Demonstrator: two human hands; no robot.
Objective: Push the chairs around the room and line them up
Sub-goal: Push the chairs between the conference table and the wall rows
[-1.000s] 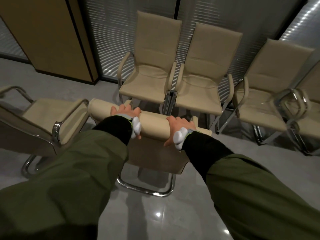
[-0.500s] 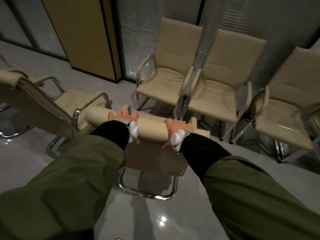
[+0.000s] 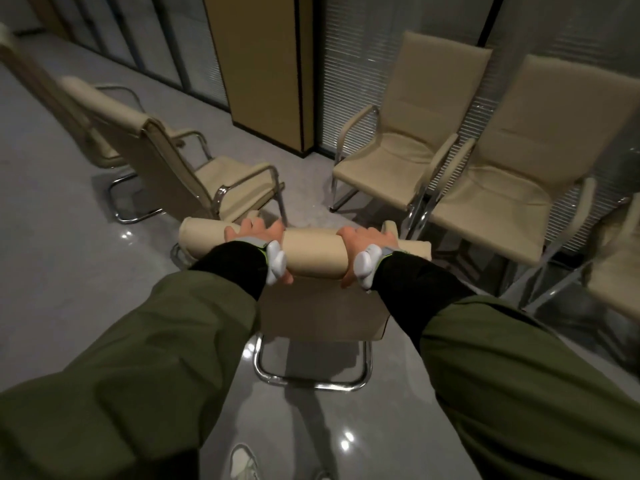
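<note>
We grip the beige armchair's rolled backrest top [image 3: 313,252] with our left hand [image 3: 258,239] and right hand [image 3: 363,244], fingers curled over it.

The held chair [image 3: 313,299] stands nearest. Beyond it to the left stands a side chair [image 3: 194,174]; beyond it to the right, two wall chairs [image 3: 398,147] [image 3: 519,188] stand side by side.

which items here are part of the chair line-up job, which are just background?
Job:
- held chair, both hands gripping its rolled top edge: left hand, right hand
- side-on chair at left, and another behind it
- two wall chairs side by side
- chair at right edge

Background:
- yellow panel
- window blinds
- grey floor
</note>
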